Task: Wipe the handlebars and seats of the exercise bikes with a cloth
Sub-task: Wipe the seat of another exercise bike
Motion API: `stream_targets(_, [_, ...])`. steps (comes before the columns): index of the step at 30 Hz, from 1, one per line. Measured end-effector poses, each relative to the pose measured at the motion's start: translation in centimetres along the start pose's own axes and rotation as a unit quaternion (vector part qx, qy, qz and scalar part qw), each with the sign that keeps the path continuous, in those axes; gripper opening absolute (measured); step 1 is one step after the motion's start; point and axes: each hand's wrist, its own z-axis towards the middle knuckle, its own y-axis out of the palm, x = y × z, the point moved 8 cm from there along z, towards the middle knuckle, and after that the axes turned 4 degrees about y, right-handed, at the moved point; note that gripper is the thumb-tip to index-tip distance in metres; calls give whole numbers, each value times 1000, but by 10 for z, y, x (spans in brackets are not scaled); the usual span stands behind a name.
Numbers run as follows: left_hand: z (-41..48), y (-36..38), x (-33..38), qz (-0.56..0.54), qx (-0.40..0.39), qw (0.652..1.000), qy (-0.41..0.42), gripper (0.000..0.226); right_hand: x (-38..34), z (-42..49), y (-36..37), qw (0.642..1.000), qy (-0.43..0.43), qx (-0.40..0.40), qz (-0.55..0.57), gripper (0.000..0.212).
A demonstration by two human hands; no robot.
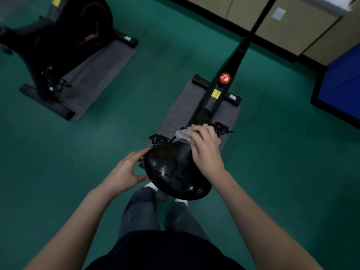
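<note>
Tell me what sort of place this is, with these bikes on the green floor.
Most likely a gym or fitness room: a near exercise bike and a second exercise bike at the left, each on a grey mat, a green floor, and a blue pad at the right.

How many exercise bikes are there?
2. One black exercise bike stands straight ahead, the right hand holding a grey cloth on its black seat; a second black bike stands upper left on a grey mat. More may be hidden.

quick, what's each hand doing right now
Left hand: open, fingers resting against the glossy black bike seat.
Right hand: grips the crumpled grey cloth on the seat's nose.
</note>
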Motion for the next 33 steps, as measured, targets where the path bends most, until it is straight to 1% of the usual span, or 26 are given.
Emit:
stream_targets(2, [-4, 0, 2, -15, 29, 999, -11, 87, 2, -4, 0, 999, -40, -15, 11, 31])
stream_targets(3, [-6, 0, 2, -16, 38, 999, -15, 86, 5, -2, -3, 999, -44, -11, 21, 33])
stream_targets(6, [-8, 2, 4, -26, 62, 997, -27, 83, 13, 5, -8, 997, 0, 44, 59, 31])
stream_targets(8, [-9, 5, 4, -63, 76, 995, -34, 81, 9, -3, -2, 996, 3, 62, 67, 29])
stream_targets(12, [-12, 8, 0, -121, 99, 987, -30, 83, 4, -23, 12, 995, -54, 3, 86, 36])
stream_targets(15, [-11, 9, -3, -128, 98, 987, -25, 85, 5, -4, 7, 994, -78, 10, 70, 34])
stream_targets(17, [-10, 9, -4, -129, 96, 987, -22, 86, 9, 13, 1, 996, -52, 48, 59, 32])
stream_targets(19, [-10, 9, -4, -128, 97, 987, -18, 86, 13, 17, -1, 995, 0, 87, 55, 31])
stream_targets(20, [-10, 10, -4, -128, 97, 987, -16, 87, 11, 12, 1, 994, 13, 97, 49, 30])
stream_targets(21, [-10, 10, -4, -129, 96, 987, -16, 87, 6, 4, 5, 995, 8, 92, 37, 30])
stream_targets(23, [-10, 11, -4, -131, 97, 987, -15, 88, -7, -14, 15, 997, -48, 58, 9, 30])
stream_targets(25, [-11, 10, -3, -132, 94, 987, -13, 88, -12, -10, 15, 994, -106, 24, -8, 31])
stream_targets(27, [-11, 10, -3, -129, 93, 987, -11, 88, -10, 17, 12, 992, -125, -14, -34, 27])
stream_targets(29, [-11, 8, -1, -127, 94, 987, -10, 87, -2, 52, 14, 989, -95, -54, -102, 24])
stream_targets(31, [-11, 9, -1, -125, 93, 988, -10, 86, 15, 85, 16, 982, -33, -89, -165, 26])
stream_targets(33, [-11, 9, -1, -125, 93, 988, -12, 85, 22, 102, 21, 974, 21, -148, -167, 23])
